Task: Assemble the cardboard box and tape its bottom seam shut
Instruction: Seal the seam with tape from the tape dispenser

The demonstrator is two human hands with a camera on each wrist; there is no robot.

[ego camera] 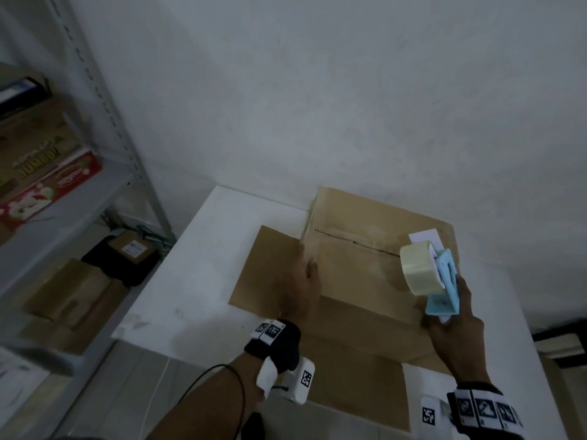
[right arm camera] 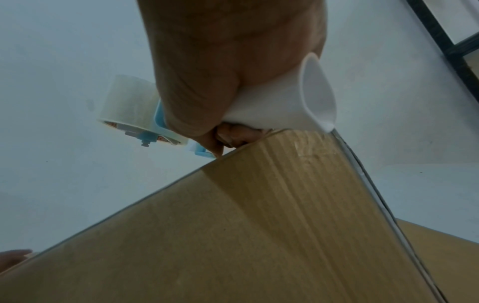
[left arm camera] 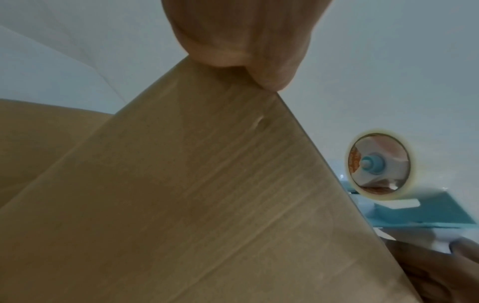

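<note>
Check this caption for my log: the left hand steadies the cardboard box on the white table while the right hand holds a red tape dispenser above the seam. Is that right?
One detail is wrong: the tape dispenser is light blue, not red, as the head view shows. The rest stands: the left hand steadies the cardboard box on the white table, and the right hand holds the dispenser above the seam.

Metal shelf rack (ego camera: 104, 100) at left w/ printed cartons (ego camera: 47, 182) (one reads "JUMBO"), more boxes (ego camera: 73, 296) on floor.
</note>
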